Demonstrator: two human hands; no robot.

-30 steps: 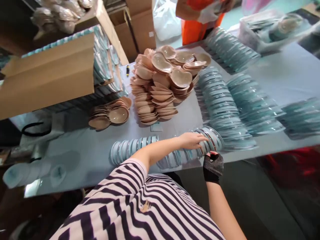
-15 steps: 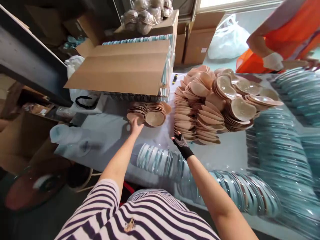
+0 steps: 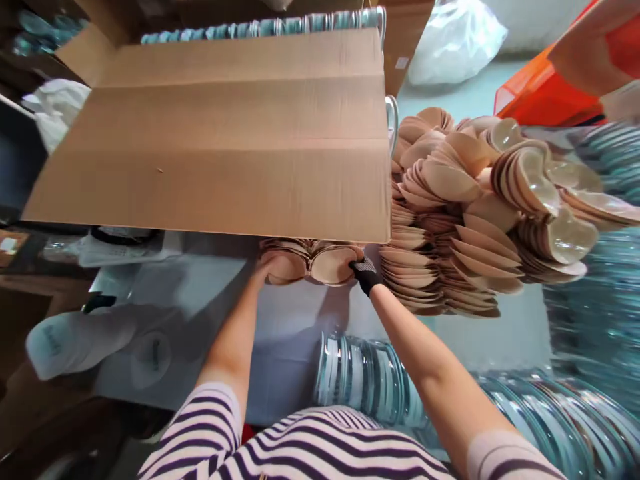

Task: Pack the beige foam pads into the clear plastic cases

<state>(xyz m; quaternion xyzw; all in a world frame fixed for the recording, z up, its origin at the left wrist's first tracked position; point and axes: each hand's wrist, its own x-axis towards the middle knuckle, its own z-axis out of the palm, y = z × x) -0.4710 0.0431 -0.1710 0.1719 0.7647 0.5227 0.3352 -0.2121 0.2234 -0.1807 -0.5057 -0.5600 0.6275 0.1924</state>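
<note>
Two side-by-side stacks of beige moulded bra cups (image 3: 331, 265) lie close under the front edge of a cardboard sheet. Bare and partly hidden by the cups, my left hand (image 3: 263, 265) grips their left side. My right hand (image 3: 364, 271), in a black fingerless glove, has its thumb and fingers closed on the right edge of the same cups. Just right of it rises a big pile of more beige bra cups (image 3: 440, 180).
The cardboard sheet (image 3: 225, 140) covers rows of clear plastic shells. More nested clear shells (image 3: 370, 380) line the table's front and right side. At left lie white translucent cups (image 3: 75, 337). A co-worker in orange (image 3: 545, 87) stands at the upper right.
My right hand has moved from the big pile to the right side of the small stacks. My left hand has shifted to their left side. The view has moved closer to the cardboard.
</note>
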